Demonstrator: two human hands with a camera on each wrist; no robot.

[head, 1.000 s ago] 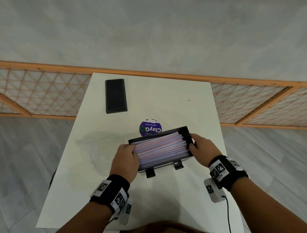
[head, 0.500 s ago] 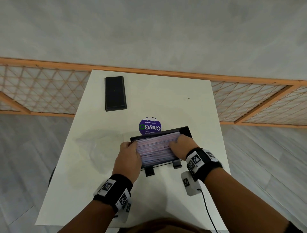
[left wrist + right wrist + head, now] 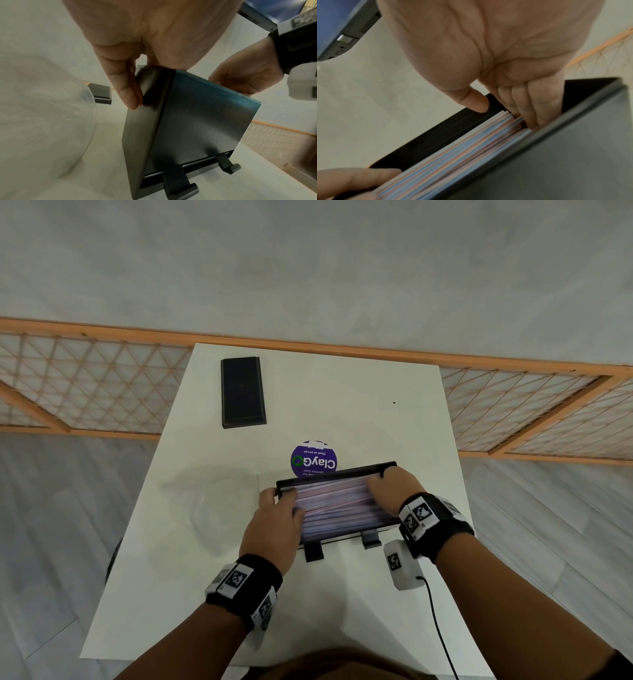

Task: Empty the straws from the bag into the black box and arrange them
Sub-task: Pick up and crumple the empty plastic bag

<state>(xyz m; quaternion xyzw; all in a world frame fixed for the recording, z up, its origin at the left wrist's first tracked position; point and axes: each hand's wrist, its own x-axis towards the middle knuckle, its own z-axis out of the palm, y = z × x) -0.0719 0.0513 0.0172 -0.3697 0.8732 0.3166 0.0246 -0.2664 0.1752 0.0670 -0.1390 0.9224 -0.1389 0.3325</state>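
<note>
The black box [image 3: 337, 537] stands just nearer the person than the purple ClayGo disc [image 3: 314, 458], tilted on 2 front feet, packed with striped straws [image 3: 337, 506] whose long axis runs side to side along the box. The left hand [image 3: 274, 525] grips the box's left end, thumb outside the wall. The right hand [image 3: 394, 491] has its fingers [image 3: 529, 108] tucked down onto the straws' right ends, so any squaring-up is probably its job. The emptied clear bag [image 3: 212, 501] lies left of the box on the white counter [image 3: 342, 594]; a black lid [image 3: 243, 392] sits beyond the disc. Wooden lattice screen [image 3: 85, 392] and grey floor surround.
</note>
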